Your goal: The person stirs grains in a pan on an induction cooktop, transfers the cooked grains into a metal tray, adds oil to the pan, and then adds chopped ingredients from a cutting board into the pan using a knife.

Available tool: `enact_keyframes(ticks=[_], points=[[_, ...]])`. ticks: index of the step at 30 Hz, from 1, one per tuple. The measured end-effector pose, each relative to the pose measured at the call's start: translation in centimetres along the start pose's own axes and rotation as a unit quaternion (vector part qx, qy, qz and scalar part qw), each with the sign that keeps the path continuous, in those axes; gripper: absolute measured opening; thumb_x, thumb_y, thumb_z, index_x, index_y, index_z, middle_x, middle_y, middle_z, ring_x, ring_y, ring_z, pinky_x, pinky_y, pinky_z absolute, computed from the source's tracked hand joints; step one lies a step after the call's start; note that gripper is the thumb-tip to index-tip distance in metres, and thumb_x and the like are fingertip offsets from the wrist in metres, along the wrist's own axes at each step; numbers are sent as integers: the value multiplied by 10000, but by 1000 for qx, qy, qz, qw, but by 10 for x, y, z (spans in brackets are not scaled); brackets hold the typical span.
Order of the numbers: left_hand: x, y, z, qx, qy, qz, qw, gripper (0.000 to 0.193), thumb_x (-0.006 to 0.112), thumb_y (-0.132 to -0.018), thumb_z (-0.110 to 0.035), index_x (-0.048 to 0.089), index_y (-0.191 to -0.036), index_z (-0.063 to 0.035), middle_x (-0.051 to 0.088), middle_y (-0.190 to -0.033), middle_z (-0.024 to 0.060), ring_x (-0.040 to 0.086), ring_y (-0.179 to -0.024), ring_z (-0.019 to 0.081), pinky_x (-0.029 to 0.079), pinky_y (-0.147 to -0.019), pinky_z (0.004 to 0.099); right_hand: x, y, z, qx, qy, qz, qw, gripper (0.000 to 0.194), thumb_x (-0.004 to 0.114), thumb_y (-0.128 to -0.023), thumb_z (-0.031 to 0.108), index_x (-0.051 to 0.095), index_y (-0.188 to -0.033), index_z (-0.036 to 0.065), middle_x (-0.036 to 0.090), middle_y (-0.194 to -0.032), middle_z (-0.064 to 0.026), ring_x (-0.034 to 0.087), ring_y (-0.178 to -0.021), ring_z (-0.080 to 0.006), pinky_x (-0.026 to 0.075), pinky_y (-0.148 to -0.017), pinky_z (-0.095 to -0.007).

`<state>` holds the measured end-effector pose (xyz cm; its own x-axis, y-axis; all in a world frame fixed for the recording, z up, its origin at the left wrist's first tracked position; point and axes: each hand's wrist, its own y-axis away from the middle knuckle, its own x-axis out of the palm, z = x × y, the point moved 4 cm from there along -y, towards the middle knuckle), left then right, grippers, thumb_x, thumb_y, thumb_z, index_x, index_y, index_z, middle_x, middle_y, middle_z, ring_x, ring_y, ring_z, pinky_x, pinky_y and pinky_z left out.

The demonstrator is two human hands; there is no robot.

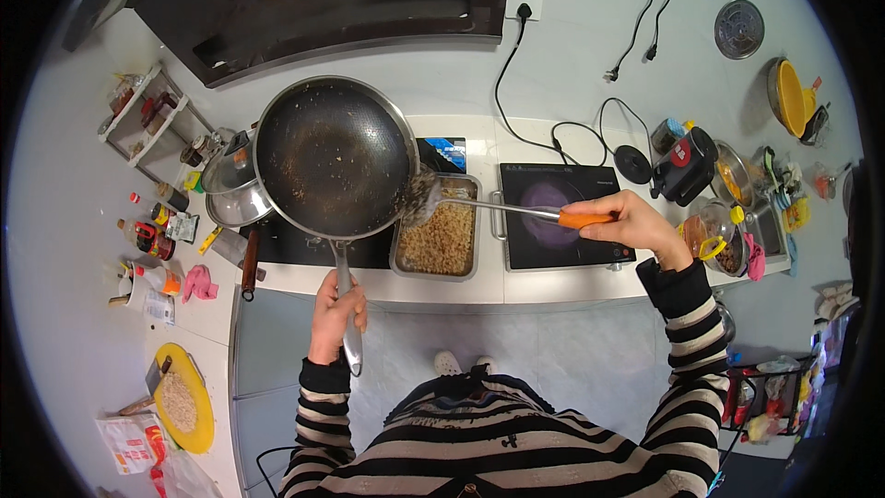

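Observation:
My left hand (337,311) grips the metal handle of a large dark wok (332,152), held up above the counter with its inside facing me. Brown residue and a few crumbs cling to the wok's surface. In my right hand (632,225) is the orange handle of a metal spatula (505,206). Its blurred blade meets the wok's right rim, over a rectangular metal tray (476,249). Browned, crumbly food (437,238) covers the tray's bottom; what kind it is I cannot tell.
Right of the tray sits a black induction cooker (515,249), its cord (499,86) plugged into the wall. A glass lid (238,204) lies left of the wok. Bottles (153,241) crowd the left counter, near a yellow board (200,422) bearing chopped food. A range hood (332,7) overhangs the back.

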<state>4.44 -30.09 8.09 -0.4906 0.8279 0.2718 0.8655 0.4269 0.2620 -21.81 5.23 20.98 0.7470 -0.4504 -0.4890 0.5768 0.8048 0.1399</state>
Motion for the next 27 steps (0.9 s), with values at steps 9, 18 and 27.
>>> enact_keyframes(ticks=[9, 18, 27], points=[[-16, 21, -17, -16, 3, 0, 1000, 104, 566, -921, -68, 489, -992, -75, 496, -652, 36, 470, -460, 125, 408, -436, 279, -6, 7, 4, 82, -21, -32, 996, 414, 688, -848, -33, 674, -1253, 54, 740, -1033, -44, 613, -811, -50, 503, -726, -203], [-10, 28, -26, -43, 56, 4, 997, 126, 564, -929, -68, 511, -1038, -104, 480, -673, 17, 445, -463, 116, 379, -432, 261, 1, 39, -21, 96, -80, -127, 984, 407, 694, -872, 6, 666, -1273, 67, 625, -731, 47, 456, -574, -6, 355, -503, -192], [63, 12, -4, -88, 132, 78, 984, 167, 547, -931, -83, 524, -1095, -101, 441, -657, -2, 401, -447, 80, 356, -410, 234, 6, 157, -80, 81, -387, -296, 870, 550, 636, -961, 181, 451, -1454, 26, 497, -642, -32, 308, -400, -30, 186, -373, -201]])
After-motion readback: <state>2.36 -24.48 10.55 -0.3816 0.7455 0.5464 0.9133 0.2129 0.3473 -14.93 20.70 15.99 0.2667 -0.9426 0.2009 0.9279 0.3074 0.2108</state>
